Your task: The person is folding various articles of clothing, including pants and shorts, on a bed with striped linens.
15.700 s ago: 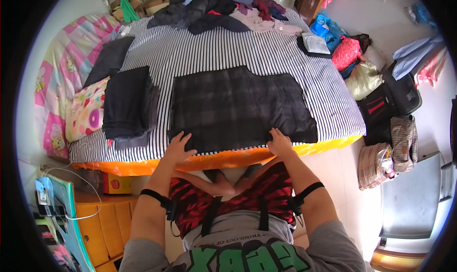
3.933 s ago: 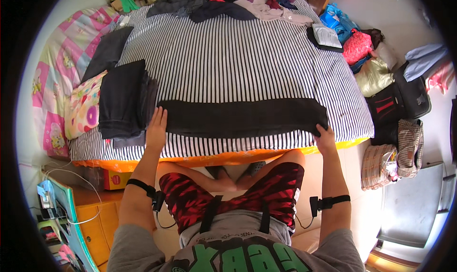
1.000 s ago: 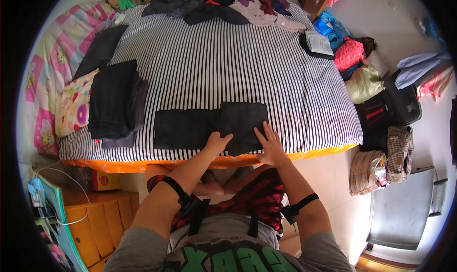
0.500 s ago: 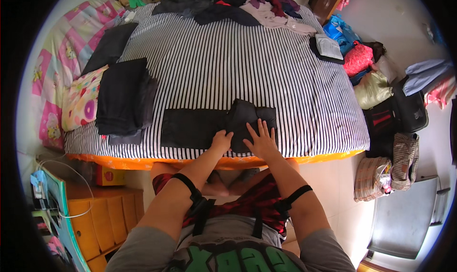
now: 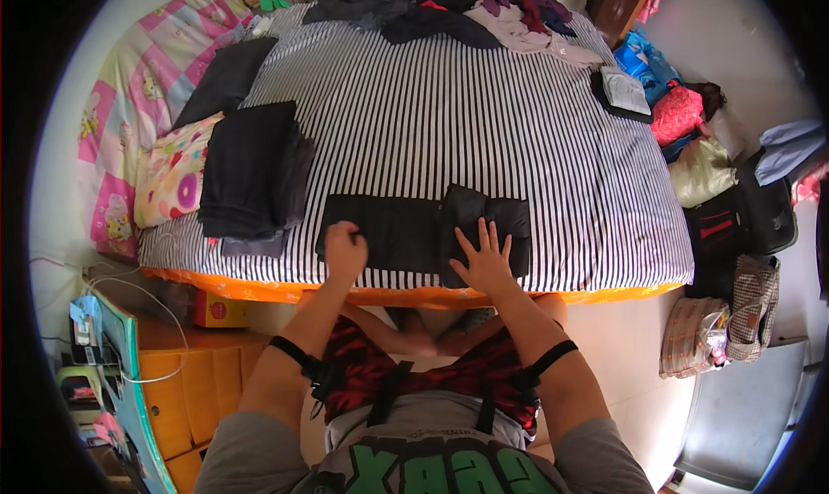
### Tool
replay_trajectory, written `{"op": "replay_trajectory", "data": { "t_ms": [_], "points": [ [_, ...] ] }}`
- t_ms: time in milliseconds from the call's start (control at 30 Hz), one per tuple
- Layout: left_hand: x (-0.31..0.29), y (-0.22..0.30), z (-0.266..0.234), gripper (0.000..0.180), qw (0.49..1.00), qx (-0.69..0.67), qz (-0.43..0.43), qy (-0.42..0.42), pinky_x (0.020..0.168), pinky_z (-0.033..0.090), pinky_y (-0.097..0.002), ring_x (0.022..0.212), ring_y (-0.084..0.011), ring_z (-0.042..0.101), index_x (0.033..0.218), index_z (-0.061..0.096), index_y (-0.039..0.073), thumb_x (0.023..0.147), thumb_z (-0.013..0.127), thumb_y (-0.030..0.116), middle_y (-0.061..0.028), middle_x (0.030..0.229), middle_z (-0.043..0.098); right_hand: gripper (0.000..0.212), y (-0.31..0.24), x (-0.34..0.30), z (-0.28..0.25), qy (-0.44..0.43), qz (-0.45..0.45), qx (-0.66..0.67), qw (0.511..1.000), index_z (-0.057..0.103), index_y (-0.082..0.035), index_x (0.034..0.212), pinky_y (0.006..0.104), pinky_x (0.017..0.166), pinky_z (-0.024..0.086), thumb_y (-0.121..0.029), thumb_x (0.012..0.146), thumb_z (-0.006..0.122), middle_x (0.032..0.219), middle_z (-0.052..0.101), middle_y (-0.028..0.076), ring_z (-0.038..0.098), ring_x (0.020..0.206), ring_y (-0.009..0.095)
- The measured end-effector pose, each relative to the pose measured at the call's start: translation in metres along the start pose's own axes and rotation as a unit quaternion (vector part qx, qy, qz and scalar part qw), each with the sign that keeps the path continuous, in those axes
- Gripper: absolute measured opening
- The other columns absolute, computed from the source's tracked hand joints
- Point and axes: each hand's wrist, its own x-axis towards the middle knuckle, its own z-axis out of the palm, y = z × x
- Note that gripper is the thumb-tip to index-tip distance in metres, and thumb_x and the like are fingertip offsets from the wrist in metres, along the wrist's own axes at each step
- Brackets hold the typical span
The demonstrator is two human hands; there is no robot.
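A pair of black trousers, folded into a long strip, lies across the near edge of the striped bed. The strip's right end is doubled over into a thicker, slightly rumpled part. My right hand rests flat on this part, fingers spread. At the strip's left end is my left hand, its fingers curled down onto the cloth; the fingertips are partly hidden. To the left of the strip stands a stack of folded dark clothes.
Loose clothes lie heaped along the bed's far side. A colourful pillow and a pink quilt line the left. Bags crowd the right side. A wooden cabinet stands at the lower left.
My left hand has slid leftward from the middle of the trousers to their left end. The doubled part now lies flatter under my spread right hand. The whole view has shifted slightly.
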Motion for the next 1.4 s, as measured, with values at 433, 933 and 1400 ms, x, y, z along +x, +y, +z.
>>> {"op": "replay_trajectory", "data": {
  "t_ms": [433,933,1400],
  "points": [
    [0.027,-0.043,-0.064,0.032,0.800,-0.362,-0.434,-0.201,0.047,0.038,-0.0229,0.057,-0.0100,0.050,0.105,0.059,0.006,0.081,0.072,0.023,-0.0006,0.079,0.059,0.070,-0.030,0.015,-0.001,-0.017,-0.014,0.038,0.999,0.030,-0.021,0.150,0.0690,0.109,0.008,-0.060,0.093,0.039,0.157,0.017,0.018,0.011,0.145,0.038],
    [0.066,0.129,-0.055,0.050,0.844,-0.442,-0.189,-0.239,0.081,0.051,-0.0265,0.098,-0.0187,0.063,0.127,0.048,-0.007,0.086,0.066,0.014,-0.0138,0.113,0.063,0.057,0.001,-0.015,-0.005,0.027,0.004,0.058,0.998,0.039,-0.028,0.145,0.0659,0.110,0.013,-0.052,0.094,0.043,0.155,0.020,0.021,0.016,0.144,0.039],
    [-0.015,0.211,0.072,0.029,0.857,-0.224,0.220,-0.408,0.102,0.040,-0.0404,0.123,-0.0390,0.048,0.108,0.058,0.001,0.088,0.063,0.022,-0.0239,0.129,0.052,0.023,0.024,-0.064,-0.039,0.059,-0.164,0.292,0.940,0.064,-0.004,0.099,0.0451,0.073,0.051,-0.020,0.083,0.063,0.091,0.065,0.019,0.064,0.087,0.035]
  ]
}}
